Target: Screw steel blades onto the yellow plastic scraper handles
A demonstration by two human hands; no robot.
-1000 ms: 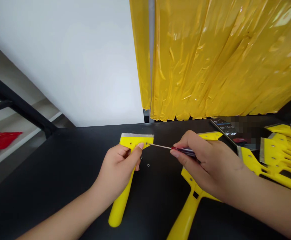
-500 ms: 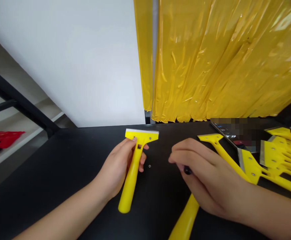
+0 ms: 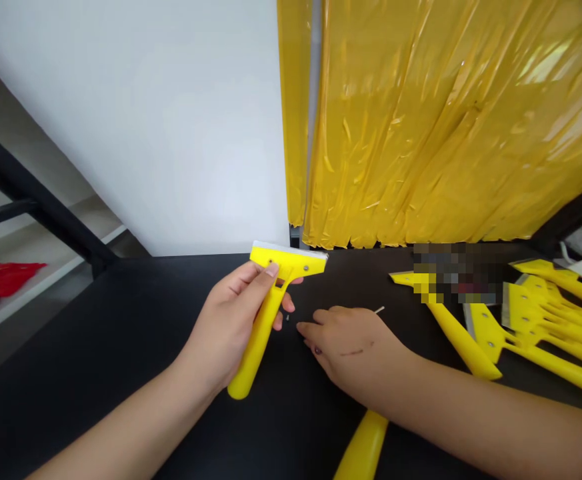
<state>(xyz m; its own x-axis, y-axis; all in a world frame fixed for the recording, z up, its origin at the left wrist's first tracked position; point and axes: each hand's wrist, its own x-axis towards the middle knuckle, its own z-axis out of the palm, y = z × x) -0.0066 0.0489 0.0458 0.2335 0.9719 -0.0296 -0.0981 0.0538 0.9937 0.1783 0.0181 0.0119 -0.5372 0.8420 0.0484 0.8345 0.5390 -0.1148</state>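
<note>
My left hand (image 3: 228, 320) grips a yellow plastic scraper (image 3: 261, 340) by its neck, with the metal-edged head tilted up and away from me. My right hand (image 3: 351, 347) rests low over the black table (image 3: 121, 347), its fingertips close to a tiny metal fastener (image 3: 287, 319) by the left hand. A thin screwdriver shaft (image 3: 379, 310) pokes out beyond the back of my right hand, with the rest of the tool hidden. A second yellow scraper handle (image 3: 363, 447) lies under my right forearm.
Further yellow scrapers (image 3: 545, 327) lie in a pile at the right of the table, and another (image 3: 463, 343) lies beside them. A pixelated object sits behind them. A yellow plastic curtain (image 3: 421, 120) and white wall stand behind the table; a red item (image 3: 5, 270) lies low at left.
My right hand has moved left and down towards the fastener, and the screwdriver is mostly hidden now. My left hand has turned the scraper so its head tilts right.
</note>
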